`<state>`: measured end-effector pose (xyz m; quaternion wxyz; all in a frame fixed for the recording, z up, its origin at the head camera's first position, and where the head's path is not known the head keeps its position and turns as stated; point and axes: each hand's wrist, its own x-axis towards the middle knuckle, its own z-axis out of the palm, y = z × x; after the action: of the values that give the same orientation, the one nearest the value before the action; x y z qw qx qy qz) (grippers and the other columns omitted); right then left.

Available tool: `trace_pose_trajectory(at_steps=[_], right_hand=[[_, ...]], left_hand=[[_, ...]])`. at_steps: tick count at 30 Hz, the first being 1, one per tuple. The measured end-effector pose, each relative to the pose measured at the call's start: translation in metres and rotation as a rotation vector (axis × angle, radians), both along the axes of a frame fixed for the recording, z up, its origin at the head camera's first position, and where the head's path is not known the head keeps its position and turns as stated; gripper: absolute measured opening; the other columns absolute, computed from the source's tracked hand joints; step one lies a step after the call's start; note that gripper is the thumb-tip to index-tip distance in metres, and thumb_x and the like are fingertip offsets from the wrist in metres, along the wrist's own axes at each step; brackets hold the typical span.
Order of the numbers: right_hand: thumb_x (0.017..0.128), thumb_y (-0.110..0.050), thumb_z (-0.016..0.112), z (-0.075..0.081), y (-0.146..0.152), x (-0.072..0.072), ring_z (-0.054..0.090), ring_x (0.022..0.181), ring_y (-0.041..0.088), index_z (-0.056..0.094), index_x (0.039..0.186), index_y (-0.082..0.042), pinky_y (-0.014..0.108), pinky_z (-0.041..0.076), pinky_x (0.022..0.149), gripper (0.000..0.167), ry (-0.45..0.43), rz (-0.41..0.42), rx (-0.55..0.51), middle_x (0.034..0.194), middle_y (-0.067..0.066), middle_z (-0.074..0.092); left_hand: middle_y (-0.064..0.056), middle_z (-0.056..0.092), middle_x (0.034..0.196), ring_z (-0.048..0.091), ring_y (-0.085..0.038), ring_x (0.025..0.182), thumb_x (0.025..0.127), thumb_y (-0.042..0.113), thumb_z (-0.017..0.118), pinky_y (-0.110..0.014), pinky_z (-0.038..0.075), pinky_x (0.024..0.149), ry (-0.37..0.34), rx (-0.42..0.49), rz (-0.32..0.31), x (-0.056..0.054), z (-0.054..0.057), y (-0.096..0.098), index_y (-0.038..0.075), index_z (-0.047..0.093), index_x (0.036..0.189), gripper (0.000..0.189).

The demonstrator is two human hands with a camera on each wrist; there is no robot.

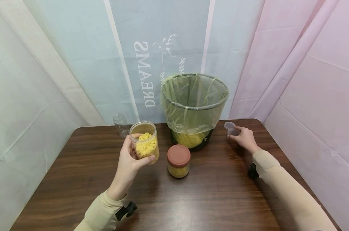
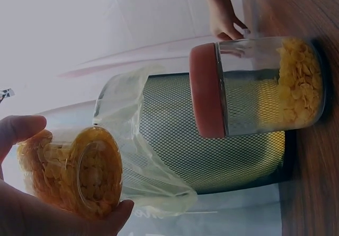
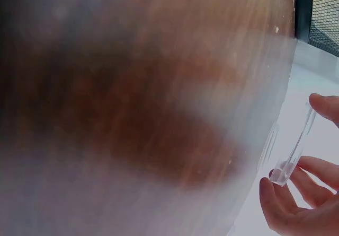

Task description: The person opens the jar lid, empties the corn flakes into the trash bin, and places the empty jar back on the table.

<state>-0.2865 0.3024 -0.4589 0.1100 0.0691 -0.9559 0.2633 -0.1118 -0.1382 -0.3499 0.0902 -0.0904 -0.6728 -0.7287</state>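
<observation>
The open jar [image 1: 144, 141] of yellow flakes sits in my left hand [image 1: 129, 162], lifted off the surface just left of the lined bin [image 1: 194, 106]; my fingers [image 2: 21, 132] and thumb curl round its clear wall, and its mouth has no lid. I judge the opening as done, since my right hand [image 1: 243, 137], to the right of the bin, pinches a clear lid [image 3: 294, 154] between fingertips and thumb, low over the surface beside a second small lid [image 1: 229, 124] lying there. The flakes are all in the jar as far as I can see, so any emptying is not yet done.

In front of the bin stands a capped jar [image 1: 178, 161] with a reddish lid, upright, also holding yellow flakes (less than mine, by the look of it). An empty clear jar [image 1: 120, 124] stands to the bin's left, toward the back.

The surface [image 1: 215, 199] is dark wood-grain. Pale blue and pink plastic sheeting walls it in behind and to both sides of the bin.
</observation>
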Motion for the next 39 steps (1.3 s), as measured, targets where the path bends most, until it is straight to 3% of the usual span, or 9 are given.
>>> trace_pose_trajectory(at_steps=[13,22,30,39], right_hand=[[0.08,-0.026,0.074,0.0013,-0.0019,-0.0015,0.058,0.099,0.048,0.055,0.119,0.017,0.055,0.046,0.086,0.061,-0.051,-0.008,0.031,0.11,0.035,0.061],[0.077,-0.028,0.077,0.0005,-0.001,-0.005,0.061,0.086,0.043,0.063,0.105,0.012,0.052,0.047,0.078,0.051,-0.059,-0.03,0.052,0.094,0.028,0.067],[0.076,-0.027,0.078,-0.0006,0.0016,-0.0076,0.059,0.072,0.035,0.064,0.091,0.011,0.048,0.046,0.069,0.043,-0.055,0.0,0.081,0.08,0.023,0.066],[0.076,-0.029,0.077,-0.0028,0.0027,-0.0101,0.053,0.088,0.044,0.062,0.098,0.015,0.054,0.042,0.079,0.051,-0.076,-0.002,0.098,0.087,0.028,0.064]], left_hand=[[-0.007,0.058,0.115,0.061,-0.016,0.1,0.066,-0.015,0.072,-0.026,0.054,0.08,-0.009,-0.015,0.002,0.0015,-0.0003,-0.001,0.006,0.042,0.125,0.07],[-0.005,0.059,0.113,0.062,-0.016,0.098,0.065,-0.017,0.071,-0.026,0.055,0.078,0.003,-0.001,-0.004,0.0025,-0.0005,-0.0003,0.002,0.041,0.125,0.07],[-0.005,0.059,0.113,0.061,-0.015,0.099,0.065,-0.017,0.071,-0.026,0.054,0.08,-0.001,-0.008,-0.003,0.0031,-0.0012,-0.0005,0.001,0.04,0.126,0.07],[-0.006,0.058,0.113,0.061,-0.016,0.099,0.065,-0.017,0.071,-0.026,0.054,0.079,-0.008,-0.01,-0.002,0.0032,0.0005,0.001,0.003,0.041,0.125,0.07]])
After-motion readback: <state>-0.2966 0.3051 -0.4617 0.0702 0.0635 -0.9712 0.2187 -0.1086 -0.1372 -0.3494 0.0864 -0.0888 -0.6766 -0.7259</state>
